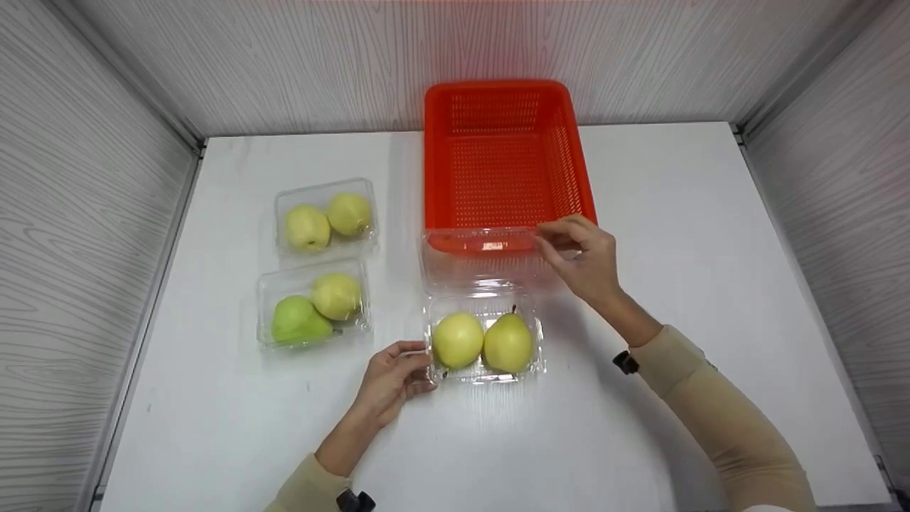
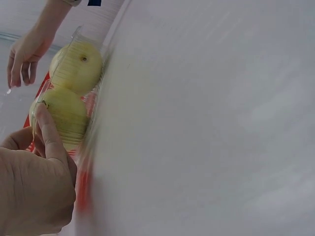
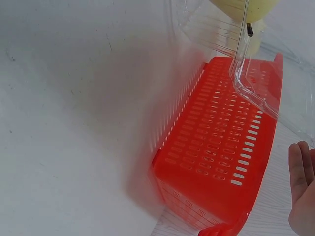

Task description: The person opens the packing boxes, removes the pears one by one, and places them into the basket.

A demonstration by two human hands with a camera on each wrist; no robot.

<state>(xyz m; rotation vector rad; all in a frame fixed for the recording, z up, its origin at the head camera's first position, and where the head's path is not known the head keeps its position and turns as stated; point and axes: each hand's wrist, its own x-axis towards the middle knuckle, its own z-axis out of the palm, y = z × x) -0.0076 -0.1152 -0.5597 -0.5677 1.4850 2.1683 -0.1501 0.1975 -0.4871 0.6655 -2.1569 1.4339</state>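
Observation:
An unfolded clear plastic clamshell box (image 1: 540, 355) stands before me, holding a round yellow pear (image 1: 458, 340) and a stemmed yellow-green pear (image 1: 507, 344). My left hand (image 1: 395, 380) grips the box's left side between thumb and fingers. With thumb and fingertips, my right hand (image 1: 579, 259) pinches the right corner of the raised lid (image 1: 469, 270). In the left wrist view, both pears sit behind the box wall beyond my left hand (image 2: 39, 182). Only part of my right hand (image 3: 302, 191) shows in the right wrist view, at the lid's edge.
A red plastic basket (image 1: 583, 178) stands at the back, partly behind the raised lid. On the left lie two more clear boxes, a far one (image 1: 323, 192) with two yellow pears and a nearer one (image 1: 266, 291) with a green and a yellow pear. Patterned walls enclose the white table (image 1: 711, 284).

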